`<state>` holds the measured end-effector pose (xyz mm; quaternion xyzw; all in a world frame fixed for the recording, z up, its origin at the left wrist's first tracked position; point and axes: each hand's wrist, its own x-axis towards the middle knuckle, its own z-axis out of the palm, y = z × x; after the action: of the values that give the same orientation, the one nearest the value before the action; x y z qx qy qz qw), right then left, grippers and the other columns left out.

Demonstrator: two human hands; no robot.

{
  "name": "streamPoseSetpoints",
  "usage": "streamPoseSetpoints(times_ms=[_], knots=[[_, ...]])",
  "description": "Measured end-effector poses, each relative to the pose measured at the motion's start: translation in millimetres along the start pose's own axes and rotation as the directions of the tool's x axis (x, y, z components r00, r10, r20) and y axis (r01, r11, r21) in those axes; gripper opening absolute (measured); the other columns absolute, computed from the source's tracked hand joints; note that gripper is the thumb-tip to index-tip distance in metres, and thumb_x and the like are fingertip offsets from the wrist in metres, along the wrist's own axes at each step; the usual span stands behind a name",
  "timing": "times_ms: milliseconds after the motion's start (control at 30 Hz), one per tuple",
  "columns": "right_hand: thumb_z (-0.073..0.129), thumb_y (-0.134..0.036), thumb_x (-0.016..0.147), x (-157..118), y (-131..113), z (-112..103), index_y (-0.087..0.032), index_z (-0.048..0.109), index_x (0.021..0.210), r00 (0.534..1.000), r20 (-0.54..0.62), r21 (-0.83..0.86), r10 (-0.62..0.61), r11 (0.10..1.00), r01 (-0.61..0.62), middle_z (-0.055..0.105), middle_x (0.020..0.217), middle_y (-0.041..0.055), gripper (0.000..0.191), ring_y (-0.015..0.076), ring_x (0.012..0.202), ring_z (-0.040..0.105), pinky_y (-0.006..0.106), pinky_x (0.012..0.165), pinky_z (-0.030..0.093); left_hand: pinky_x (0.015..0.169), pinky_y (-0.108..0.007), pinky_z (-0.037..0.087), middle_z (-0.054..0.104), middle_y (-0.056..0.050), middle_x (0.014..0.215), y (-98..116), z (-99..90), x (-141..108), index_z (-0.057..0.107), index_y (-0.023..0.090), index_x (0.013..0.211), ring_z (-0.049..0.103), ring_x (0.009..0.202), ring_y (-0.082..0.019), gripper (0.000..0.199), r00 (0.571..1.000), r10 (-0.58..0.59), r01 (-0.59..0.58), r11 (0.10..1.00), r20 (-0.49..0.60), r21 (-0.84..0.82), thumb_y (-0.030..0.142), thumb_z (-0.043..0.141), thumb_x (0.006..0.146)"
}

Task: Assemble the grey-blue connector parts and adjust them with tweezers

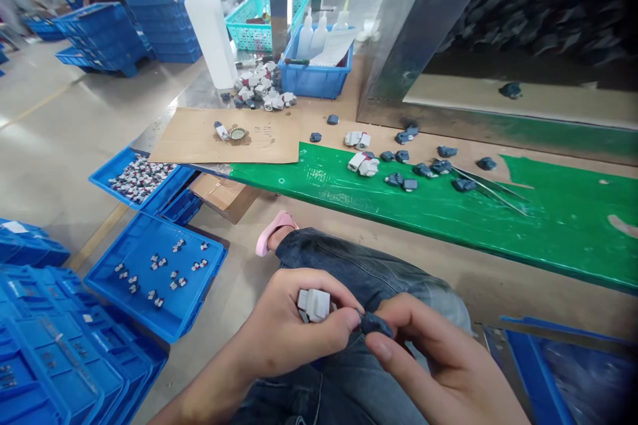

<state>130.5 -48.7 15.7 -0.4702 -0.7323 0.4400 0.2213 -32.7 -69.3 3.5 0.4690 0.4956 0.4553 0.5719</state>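
Observation:
Above my lap, my left hand [299,325] is closed, with a small light-grey plastic part [314,305] tucked between thumb and forefinger. Its thumb and forefinger tips also meet one end of a dark blue-grey plastic part [375,324]. My right hand [423,345] pinches the other end of that dark part between thumb and forefinger. On the green bench surface [309,179] ahead lie several more dark parts [423,169], a few light-grey parts [363,163] and metal tweezers [491,189].
Cardboard [189,139] on the bench carries a bottle cap [238,135]. Behind it stand a white squeeze bottle [212,32], a pile of grey parts [264,86] and a blue basket [314,79]. At left, a blue tray [192,305] holds spaced small parts. A metal-framed box [389,106] borders the bench.

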Motion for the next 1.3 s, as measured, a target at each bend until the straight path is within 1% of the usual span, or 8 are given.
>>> streamPoseSetpoints(times_ms=[400,567,667,733,900,1033,1167,1300], knots=[[0.044,-0.046,0.083,5,2,1,-0.020,0.050,0.066,0.988,0.132,0.062,0.075,0.995,-0.084,0.043,0.055,-0.0028,0.032,0.0104,0.050,0.043,0.020,0.046,0.036,0.061,-0.024,0.042,0.062,-0.004,0.070,-3,-6.7,5,0.063,0.014,0.076,0.056,0.064,-0.013,0.007,0.970,0.235,-0.241,0.954,0.055,0.177,0.018,0.058,0.073],[0.040,-0.043,0.086,10,-2,4,-0.020,0.046,0.059,0.989,0.145,0.064,0.011,0.998,-0.021,0.044,0.052,-0.0031,0.036,0.0095,0.047,0.042,0.019,0.043,0.034,0.043,-0.018,0.032,0.050,0.001,0.057,-13,-1.0,6,0.058,0.014,0.073,0.043,0.047,-0.007,0.018,0.994,-0.072,0.090,0.965,0.080,-0.248,0.033,0.058,0.074],[0.040,-0.041,0.086,13,-4,4,-0.020,0.046,0.059,0.994,0.113,0.069,0.001,0.998,-0.009,0.044,0.051,-0.0036,0.035,0.0090,0.045,0.040,0.019,0.042,0.033,0.033,-0.015,0.021,0.044,0.002,0.056,-19,0.5,9,0.055,0.015,0.074,0.035,0.039,-0.004,0.039,0.940,-0.197,0.335,0.674,0.277,-0.658,0.052,0.044,0.078],[0.041,-0.040,0.085,14,-4,4,-0.020,0.047,0.060,0.994,0.113,0.057,0.004,0.998,-0.010,0.044,0.051,-0.0036,0.033,0.0091,0.046,0.040,0.019,0.042,0.033,0.032,-0.014,0.020,0.043,0.002,0.057,-20,-0.5,12,0.054,0.015,0.074,0.034,0.039,-0.004,0.046,0.916,-0.182,0.397,0.548,0.358,-0.736,0.057,0.036,0.080],[0.042,-0.039,0.085,12,-6,5,-0.020,0.048,0.061,0.990,0.138,0.034,0.013,0.999,-0.017,0.046,0.052,-0.0034,0.031,0.0095,0.045,0.041,0.019,0.042,0.034,0.032,-0.013,0.021,0.043,0.001,0.060,-19,-3.2,15,0.054,0.014,0.076,0.036,0.039,-0.004,0.046,0.917,-0.171,0.395,0.509,0.360,-0.765,0.055,0.034,0.081],[0.040,-0.037,0.086,12,-5,5,-0.021,0.050,0.066,0.990,0.142,0.008,0.013,1.000,-0.014,0.049,0.054,-0.0032,0.027,0.0101,0.047,0.044,0.020,0.043,0.036,0.033,-0.014,0.023,0.044,0.002,0.061,-21,-3.2,13,0.053,0.015,0.077,0.036,0.041,-0.004,0.039,0.951,-0.175,0.306,0.660,0.255,-0.687,0.054,0.048,0.076],[0.039,-0.033,0.087,11,-2,4,-0.022,0.052,0.077,0.988,0.153,-0.070,-0.019,0.997,0.030,0.055,0.061,-0.0023,0.019,0.0117,0.053,0.051,0.020,0.047,0.039,0.041,-0.017,0.028,0.045,0.004,0.057,-17,-5.2,9,0.051,0.015,0.072,0.036,0.046,-0.005,0.034,0.989,-0.113,0.136,0.955,0.100,-0.265,0.043,0.068,0.064],[0.042,-0.030,0.086,10,0,2,-0.022,0.050,0.077,0.980,0.175,-0.155,-0.092,0.981,0.119,0.058,0.068,-0.0006,0.014,0.0120,0.057,0.054,0.020,0.050,0.042,0.049,-0.020,0.030,0.048,0.003,0.058,-9,-7.4,6,0.053,0.015,0.066,0.040,0.052,-0.007,0.023,0.995,0.043,-0.051,0.995,0.086,0.090,0.032,0.067,0.068]])
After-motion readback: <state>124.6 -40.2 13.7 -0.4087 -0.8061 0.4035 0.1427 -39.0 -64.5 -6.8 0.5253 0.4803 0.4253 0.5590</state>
